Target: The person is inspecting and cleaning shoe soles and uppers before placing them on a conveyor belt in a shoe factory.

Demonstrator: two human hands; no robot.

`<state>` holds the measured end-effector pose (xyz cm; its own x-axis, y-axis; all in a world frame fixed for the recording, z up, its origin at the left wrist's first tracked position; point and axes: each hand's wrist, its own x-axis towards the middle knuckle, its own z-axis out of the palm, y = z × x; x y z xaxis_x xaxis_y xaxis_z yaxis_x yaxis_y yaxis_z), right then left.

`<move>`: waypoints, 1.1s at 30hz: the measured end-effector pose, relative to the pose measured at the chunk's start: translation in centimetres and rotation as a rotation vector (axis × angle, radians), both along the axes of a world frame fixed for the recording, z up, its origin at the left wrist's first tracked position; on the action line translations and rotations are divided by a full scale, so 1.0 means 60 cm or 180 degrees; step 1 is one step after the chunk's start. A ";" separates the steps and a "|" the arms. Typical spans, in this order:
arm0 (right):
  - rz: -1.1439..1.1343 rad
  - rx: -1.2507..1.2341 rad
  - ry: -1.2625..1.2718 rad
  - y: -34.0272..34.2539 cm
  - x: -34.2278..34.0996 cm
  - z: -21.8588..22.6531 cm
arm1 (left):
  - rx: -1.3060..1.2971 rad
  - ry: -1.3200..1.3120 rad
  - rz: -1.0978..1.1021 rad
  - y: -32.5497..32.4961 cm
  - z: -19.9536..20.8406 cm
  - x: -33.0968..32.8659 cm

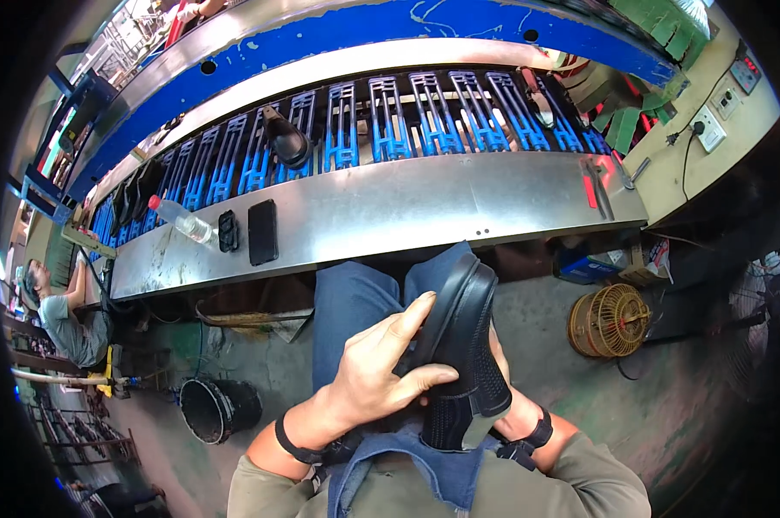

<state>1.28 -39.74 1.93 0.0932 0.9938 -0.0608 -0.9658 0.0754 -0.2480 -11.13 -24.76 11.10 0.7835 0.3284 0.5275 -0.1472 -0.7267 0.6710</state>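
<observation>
A black leather shoe (474, 345) with small perforations along its side is held above my lap, toe pointing away from me. My left hand (381, 363) lies against its left side, with the thumb across the upper and the other fingers stretched along the sole edge. On the shoe's right side is my right hand (511, 414), mostly hidden behind it, with its fingers partly showing along the edge. Another dark shoe (286, 140) rests on the blue-slatted conveyor (342, 129) beyond the metal ledge.
On the metal ledge (390, 211) lie a phone (262, 232), a small black item (228, 231), a clear bottle (183, 220) and pincers (599, 190). A black bucket (219, 410) and a round wire-caged fan (608, 319) stand on the floor. Another person (69, 315) sits at far left.
</observation>
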 end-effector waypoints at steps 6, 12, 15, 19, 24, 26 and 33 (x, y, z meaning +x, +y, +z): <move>0.0315 -0.0041 0.0352 0.000 -0.001 -0.016 | -0.0404 0.0412 -0.0247 0.025 0.014 -0.009; 0.0322 -0.0213 0.0722 0.002 -0.008 -0.009 | -0.0475 0.0748 -0.0136 -0.003 0.037 -0.020; -0.0165 -0.0177 0.0461 0.021 -0.014 -0.019 | -0.0147 0.0454 0.0203 -0.029 0.026 -0.023; -0.0335 0.0020 -0.0162 0.052 -0.007 0.026 | -0.0613 0.0354 0.0266 -0.043 0.047 -0.027; -0.0871 -0.0552 -0.3518 0.113 -0.036 0.066 | -0.2696 -0.0561 0.1106 0.015 0.013 -0.015; -0.0328 -0.0415 -0.3979 0.115 -0.046 0.079 | -0.3363 -0.0646 0.0564 0.067 -0.008 -0.056; -0.0670 0.0487 -0.5675 0.118 0.009 0.114 | -0.4712 -0.1170 -0.0055 0.073 -0.071 -0.162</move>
